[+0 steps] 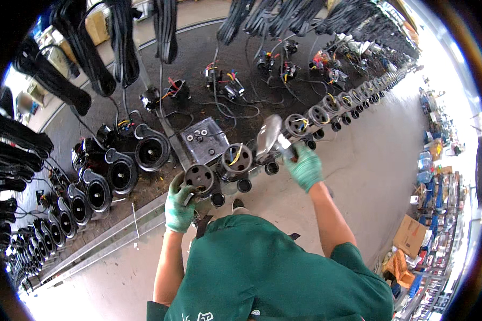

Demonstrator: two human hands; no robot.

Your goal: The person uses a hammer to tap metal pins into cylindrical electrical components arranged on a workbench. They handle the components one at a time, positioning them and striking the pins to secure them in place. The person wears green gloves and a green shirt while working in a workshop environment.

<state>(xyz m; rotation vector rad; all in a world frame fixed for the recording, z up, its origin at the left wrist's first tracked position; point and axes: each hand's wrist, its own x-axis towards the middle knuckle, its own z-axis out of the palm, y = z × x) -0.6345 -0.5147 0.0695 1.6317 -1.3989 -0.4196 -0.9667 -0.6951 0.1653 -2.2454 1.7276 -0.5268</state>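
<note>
My left hand [179, 207], in a green glove, is closed at the near side of a round black housing [199, 178] with holes in its face. A small shiny piece shows by its fingers, too small to name. In my right hand [306, 167], also gloved, is a hammer-like tool [270, 135] with a broad silver-grey head, smeared by motion. It is raised beside a second round housing [236, 158], which has a yellow wire across its face. A clear plastic tray [213, 152] with small rings [198, 134] lies beyond these housings.
A row of similar housings [319, 115] runs along the bench edge to the far right. Black snail-shaped casings [98, 193] line the left. Coiled black cables [166, 32] hang above the dark bench [198, 59]. Shelves and a cardboard box [409, 236] stand at right.
</note>
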